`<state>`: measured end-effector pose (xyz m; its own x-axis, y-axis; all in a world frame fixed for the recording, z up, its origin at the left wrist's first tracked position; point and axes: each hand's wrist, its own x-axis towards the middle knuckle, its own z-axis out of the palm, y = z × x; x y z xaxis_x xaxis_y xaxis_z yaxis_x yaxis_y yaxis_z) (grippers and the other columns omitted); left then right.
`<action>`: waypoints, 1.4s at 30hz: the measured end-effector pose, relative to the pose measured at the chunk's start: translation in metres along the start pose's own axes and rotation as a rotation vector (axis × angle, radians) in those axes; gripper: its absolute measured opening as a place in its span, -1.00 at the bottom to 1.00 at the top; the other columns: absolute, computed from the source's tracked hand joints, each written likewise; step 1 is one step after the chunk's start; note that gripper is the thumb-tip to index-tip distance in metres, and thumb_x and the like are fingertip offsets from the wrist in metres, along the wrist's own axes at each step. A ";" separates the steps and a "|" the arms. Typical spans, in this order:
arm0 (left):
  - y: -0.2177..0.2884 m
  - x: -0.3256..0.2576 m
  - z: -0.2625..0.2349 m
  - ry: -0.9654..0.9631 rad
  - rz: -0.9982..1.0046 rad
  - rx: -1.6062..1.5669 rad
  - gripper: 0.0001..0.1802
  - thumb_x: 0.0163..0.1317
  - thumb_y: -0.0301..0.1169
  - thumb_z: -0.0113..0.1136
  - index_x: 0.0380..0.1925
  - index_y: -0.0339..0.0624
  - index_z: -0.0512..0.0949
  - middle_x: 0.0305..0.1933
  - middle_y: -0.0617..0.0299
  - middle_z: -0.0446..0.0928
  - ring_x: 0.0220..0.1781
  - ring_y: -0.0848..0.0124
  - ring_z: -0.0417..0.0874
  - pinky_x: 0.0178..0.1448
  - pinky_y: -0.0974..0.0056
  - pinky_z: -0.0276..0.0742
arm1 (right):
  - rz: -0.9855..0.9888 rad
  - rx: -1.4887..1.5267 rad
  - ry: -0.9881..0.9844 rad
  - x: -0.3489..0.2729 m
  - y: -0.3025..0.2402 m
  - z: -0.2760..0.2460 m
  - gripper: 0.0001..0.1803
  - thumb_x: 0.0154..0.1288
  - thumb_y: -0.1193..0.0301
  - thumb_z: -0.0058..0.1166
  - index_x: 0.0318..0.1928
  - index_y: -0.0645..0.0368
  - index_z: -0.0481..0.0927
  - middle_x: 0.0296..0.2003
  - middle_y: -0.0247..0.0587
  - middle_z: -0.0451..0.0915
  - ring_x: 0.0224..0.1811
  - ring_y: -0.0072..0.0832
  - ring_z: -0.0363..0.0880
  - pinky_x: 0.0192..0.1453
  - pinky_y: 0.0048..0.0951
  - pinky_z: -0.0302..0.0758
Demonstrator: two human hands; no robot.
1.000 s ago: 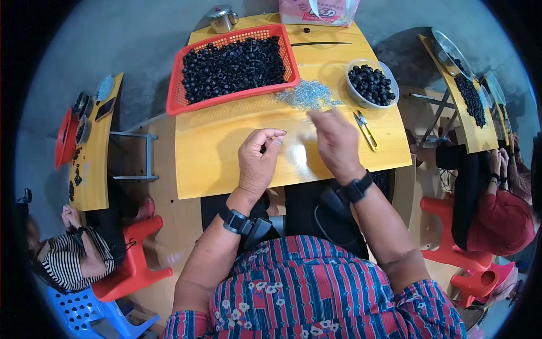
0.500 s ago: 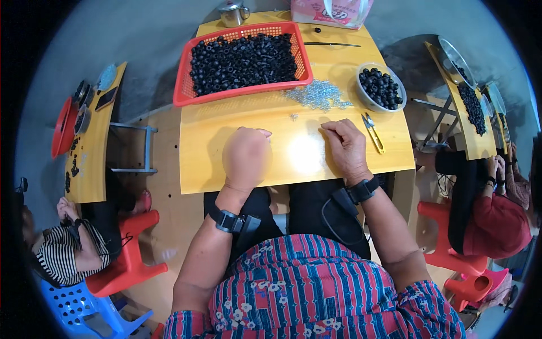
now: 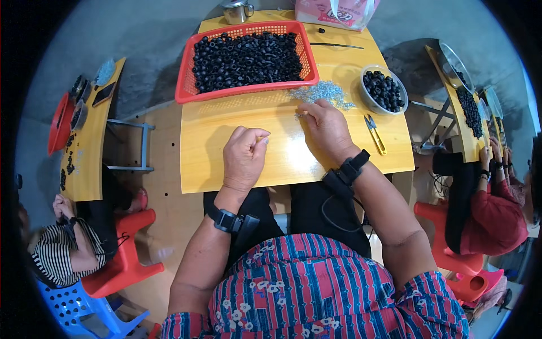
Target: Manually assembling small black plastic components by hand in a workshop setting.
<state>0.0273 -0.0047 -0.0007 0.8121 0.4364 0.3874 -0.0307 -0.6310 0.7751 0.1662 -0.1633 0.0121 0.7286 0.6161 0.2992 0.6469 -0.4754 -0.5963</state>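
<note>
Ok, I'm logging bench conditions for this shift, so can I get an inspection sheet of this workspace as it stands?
Surface: yellow wooden table, bare in front of the hands.
Job's things: red basket full of black rings; pile of small silvery parts; bowl of black rings.
Clutter: small snips near the bowl; metal cup and pink bag at the far edge.
Grips: left hand curled, resting on the table, contents not visible; right hand fingertips at the edge of the silvery pile.
Cables: black lead hanging from the right wrist band; another band on the left wrist.
Surroundings: other people seated at similar side tables; red stool, concrete floor.
</note>
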 end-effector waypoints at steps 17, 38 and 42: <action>-0.003 0.000 0.000 -0.005 -0.020 0.007 -0.89 0.07 -0.56 0.25 -0.36 -0.19 0.61 -0.48 0.13 0.42 -0.47 0.22 0.49 -0.34 0.19 0.43 | -0.105 -0.077 -0.044 -0.006 0.005 -0.004 -0.89 0.26 0.49 0.06 -0.20 0.19 0.55 -0.25 0.00 0.52 -0.25 0.01 0.56 -0.18 -0.13 0.54; -0.003 0.001 0.000 -0.011 -0.060 -0.007 -0.90 0.07 -0.54 0.25 -0.36 -0.19 0.62 -0.46 0.12 0.44 -0.45 0.20 0.50 -0.30 0.18 0.46 | -0.053 -0.048 -0.085 -0.014 0.009 -0.002 -0.93 0.22 0.51 0.08 -0.33 0.21 0.62 -0.30 0.00 0.53 -0.21 -0.01 0.55 -0.11 -0.15 0.52; -0.001 -0.001 -0.002 -0.016 -0.054 0.010 -0.89 0.07 -0.54 0.24 -0.36 -0.19 0.62 -0.45 0.12 0.44 -0.45 0.21 0.50 -0.31 0.17 0.46 | -0.073 0.121 0.029 -0.011 0.007 -0.014 -0.95 0.17 0.54 0.15 -0.33 0.23 0.63 -0.37 -0.04 0.56 -0.28 -0.11 0.57 -0.17 -0.23 0.52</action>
<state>0.0256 -0.0031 -0.0011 0.8218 0.4597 0.3365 0.0196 -0.6131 0.7898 0.1656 -0.1820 0.0154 0.6880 0.6270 0.3655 0.6677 -0.3496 -0.6572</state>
